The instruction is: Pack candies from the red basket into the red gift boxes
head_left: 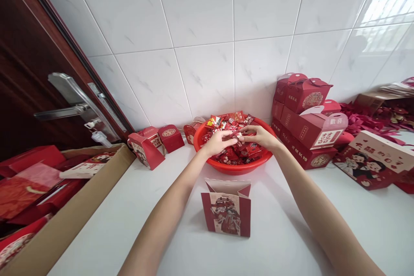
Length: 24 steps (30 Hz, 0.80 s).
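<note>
Both hands are over a red plastic basket (237, 169) heaped with wrapped candies (231, 154) in red and patterned wrappers. A small red wrapped candy (239, 136) is between my fingertips. My left hand (220, 142) pinches it from the left, fingers pointing inward. From the right, my right hand (261, 136) has its thumb and fingers closed on the same piece. Nearer to me, a red and cream paper gift box (226, 214) stands upright on the white table, its top open and an illustrated figure on its front.
Stacked red gift boxes (307, 127) stand right of the basket, with an illustrated box (365, 164) and red ribbons (365, 116) beyond. Small red boxes (147, 151) sit back left. A cardboard carton (74, 207) of red packaging borders the left, beside a door handle (64, 110). A tiled wall (203, 77) rises behind.
</note>
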Available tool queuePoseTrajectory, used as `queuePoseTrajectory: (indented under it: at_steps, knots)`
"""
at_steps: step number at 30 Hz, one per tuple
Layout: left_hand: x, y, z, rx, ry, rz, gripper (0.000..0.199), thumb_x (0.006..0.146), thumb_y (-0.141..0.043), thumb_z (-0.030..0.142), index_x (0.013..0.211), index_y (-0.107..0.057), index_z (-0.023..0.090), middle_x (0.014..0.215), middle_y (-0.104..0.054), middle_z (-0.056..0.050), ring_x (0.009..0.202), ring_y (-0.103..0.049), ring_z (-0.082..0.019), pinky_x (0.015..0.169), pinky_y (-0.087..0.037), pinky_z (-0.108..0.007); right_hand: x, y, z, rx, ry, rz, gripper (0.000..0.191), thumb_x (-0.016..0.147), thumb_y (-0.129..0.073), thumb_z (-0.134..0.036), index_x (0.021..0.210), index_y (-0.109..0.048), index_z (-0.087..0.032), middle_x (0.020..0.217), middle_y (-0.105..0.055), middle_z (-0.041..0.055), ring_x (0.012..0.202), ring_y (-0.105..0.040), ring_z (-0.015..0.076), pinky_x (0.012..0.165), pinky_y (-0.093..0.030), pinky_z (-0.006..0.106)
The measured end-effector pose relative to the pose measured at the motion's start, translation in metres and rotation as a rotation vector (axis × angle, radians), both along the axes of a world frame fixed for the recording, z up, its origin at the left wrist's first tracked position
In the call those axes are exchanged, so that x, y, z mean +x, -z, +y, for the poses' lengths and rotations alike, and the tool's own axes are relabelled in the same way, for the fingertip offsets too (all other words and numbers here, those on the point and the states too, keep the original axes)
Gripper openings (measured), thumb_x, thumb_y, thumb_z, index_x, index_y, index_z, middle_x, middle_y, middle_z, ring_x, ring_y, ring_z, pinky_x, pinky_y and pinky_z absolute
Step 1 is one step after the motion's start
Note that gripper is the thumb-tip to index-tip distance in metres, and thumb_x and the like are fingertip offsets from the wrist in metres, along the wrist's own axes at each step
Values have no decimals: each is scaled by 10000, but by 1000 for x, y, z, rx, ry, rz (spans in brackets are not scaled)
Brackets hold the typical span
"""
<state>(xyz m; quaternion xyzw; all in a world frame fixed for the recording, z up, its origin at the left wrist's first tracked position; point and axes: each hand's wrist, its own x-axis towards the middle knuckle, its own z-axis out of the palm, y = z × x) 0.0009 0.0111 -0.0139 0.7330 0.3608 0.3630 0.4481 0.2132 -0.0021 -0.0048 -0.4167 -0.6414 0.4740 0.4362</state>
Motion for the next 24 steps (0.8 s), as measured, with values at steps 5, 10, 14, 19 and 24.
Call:
queuePoseTrajectory:
  at_steps: [5,10,14,19,24]
  knots:
    - [-2,4,3,5,-95,-61,396,832,-699,288,1189,-666,118,1070,-737,-97,857,-723,-212,863,-584,-386,2,1,0,-11,121,10,501,581,-863,-568,859,-748,-169,778,-721,23,756,-654,180,745,-511,301]
    - [-2,2,2,58,-124,-90,225,803,-656,172,1025,-657,137,1138,-694,-79,975,-704,-195,960,-551,-367,2,5,1,-45,188,55,538,613,-814,-647,854,-718,-175,757,-719,23,676,-640,168,640,-511,283]
    - [0,-1,-2,62,-64,-49,201,724,-667,95,920,-673,137,1072,-700,-64,1041,-686,-208,999,-525,-371,1,8,4,-57,188,52,536,620,-799,-673,793,-695,-176,696,-695,19,617,-613,156,572,-489,269]
    - [3,-2,-6,9,58,69,448,575,-703,26,1005,-706,150,1292,-617,-104,920,-691,-186,843,-573,-334,-2,13,6,-45,175,6,565,666,-738,-738,728,-642,-185,578,-608,-8,523,-531,133,486,-418,256]
    - [5,-8,-13,-101,112,179,589,575,-854,208,1109,-608,180,1290,-606,-116,732,-651,-137,621,-542,-275,-6,9,2,-9,149,-63,558,707,-709,-739,718,-622,-188,538,-509,-47,496,-435,102,463,-346,237]
